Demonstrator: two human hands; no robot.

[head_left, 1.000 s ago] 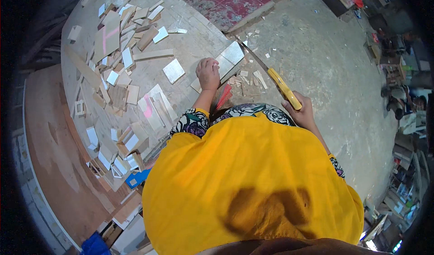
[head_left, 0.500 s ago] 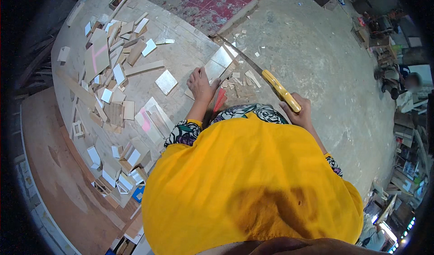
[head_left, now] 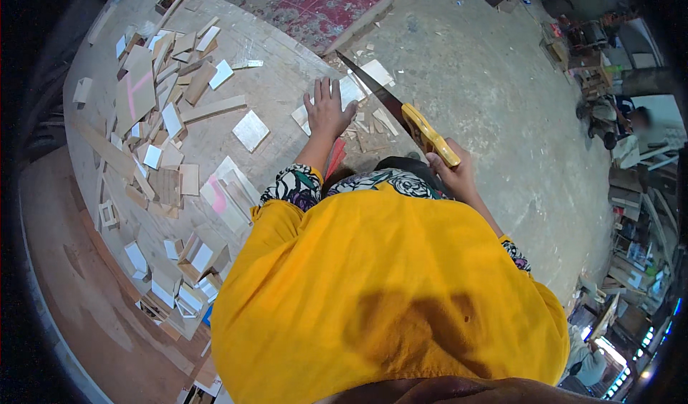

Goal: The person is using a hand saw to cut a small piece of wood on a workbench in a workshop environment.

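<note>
My left hand (head_left: pixel 330 110) lies palm down with fingers spread on a pale, flat wooden board (head_left: pixel 350 90) at the table's edge. The hand hides part of the board; more of its surface shows left of the fingers. In my right hand (head_left: pixel 454 170) is a handsaw (head_left: pixel 428 135), gripped by its yellow handle. Its dark blade slants up and left across the board's outer part, and a pale end (head_left: pixel 375 73) shows beyond the blade. Whether the teeth touch the wood I cannot tell. A square pale block (head_left: pixel 251 130) lies left of my left hand.
A heap of wood offcuts (head_left: pixel 168 96) covers the table's left side, with several white-faced blocks (head_left: pixel 203 257) nearer me. Wood scraps (head_left: pixel 373 135) lie beside the table edge, above the concrete floor (head_left: pixel 494 103). A person (head_left: pixel 622 121) sits at the far right.
My left hand has slid forward, and its fingers have gone from gripping the board to spread flat. The saw blade now shows broader, with a pale board end beyond it. The whole view has shifted slightly.
</note>
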